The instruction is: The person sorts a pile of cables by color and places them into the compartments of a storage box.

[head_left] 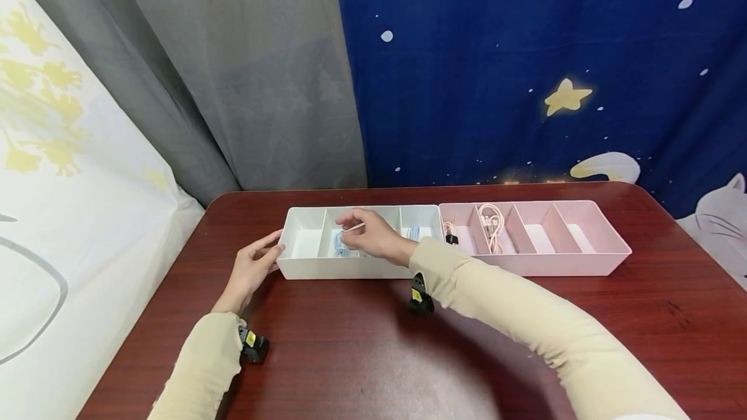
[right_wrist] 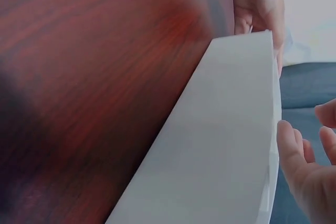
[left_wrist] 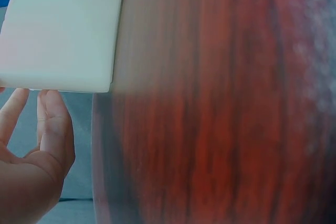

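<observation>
A long white divided box [head_left: 338,269] lies on the table. At its left end my left hand [head_left: 254,268] touches the end wall with fairly straight fingers; in the left wrist view those fingers [left_wrist: 55,127] meet the box edge. Over the box's middle compartments is my right hand [head_left: 373,233], fingers bent loosely. Below its fingertips, a light-blue coiled cable [head_left: 340,245] lies in the second compartment from the left. Thumb and fingers [right_wrist: 294,153] stand apart in the right wrist view, with nothing seen between them. Another light-blue cable [head_left: 414,233] sits in the right-end compartment.
A pink divided box [head_left: 560,264] adjoins the white box on the right. It holds a pale pink coiled cable [head_left: 492,225] and a cable with a black part [head_left: 451,238]. Behind the dark red table [head_left: 350,355] hang grey and blue curtains [head_left: 467,83].
</observation>
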A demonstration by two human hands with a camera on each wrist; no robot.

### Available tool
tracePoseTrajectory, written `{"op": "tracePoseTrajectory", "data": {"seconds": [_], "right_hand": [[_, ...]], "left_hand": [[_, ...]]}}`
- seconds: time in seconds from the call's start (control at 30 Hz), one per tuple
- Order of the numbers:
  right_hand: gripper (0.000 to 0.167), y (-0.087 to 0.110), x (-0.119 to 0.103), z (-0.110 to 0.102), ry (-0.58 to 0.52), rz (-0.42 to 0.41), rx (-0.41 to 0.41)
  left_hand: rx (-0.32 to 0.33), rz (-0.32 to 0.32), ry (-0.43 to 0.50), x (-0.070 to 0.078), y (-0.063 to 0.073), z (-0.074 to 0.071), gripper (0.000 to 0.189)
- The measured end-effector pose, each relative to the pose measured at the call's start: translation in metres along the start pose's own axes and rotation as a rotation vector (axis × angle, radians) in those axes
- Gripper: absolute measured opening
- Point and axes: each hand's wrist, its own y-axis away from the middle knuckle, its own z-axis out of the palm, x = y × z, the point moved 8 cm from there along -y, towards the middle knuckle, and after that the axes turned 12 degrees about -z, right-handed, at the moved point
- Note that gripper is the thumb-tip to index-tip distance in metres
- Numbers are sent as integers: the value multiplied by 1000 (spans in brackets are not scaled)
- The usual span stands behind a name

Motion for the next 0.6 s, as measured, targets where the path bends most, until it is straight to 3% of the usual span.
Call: {"op": "tracePoseTrajectory", "data": {"seconds": [0.2,0.6], "right_hand": [[28,13,-6,0,-47,-45,-1],[24,38,-9,-9,1,-149,-28]], "left_hand": [[0,0,4,0,1,0,47],[0,0,13,0,1,0,47]]}}
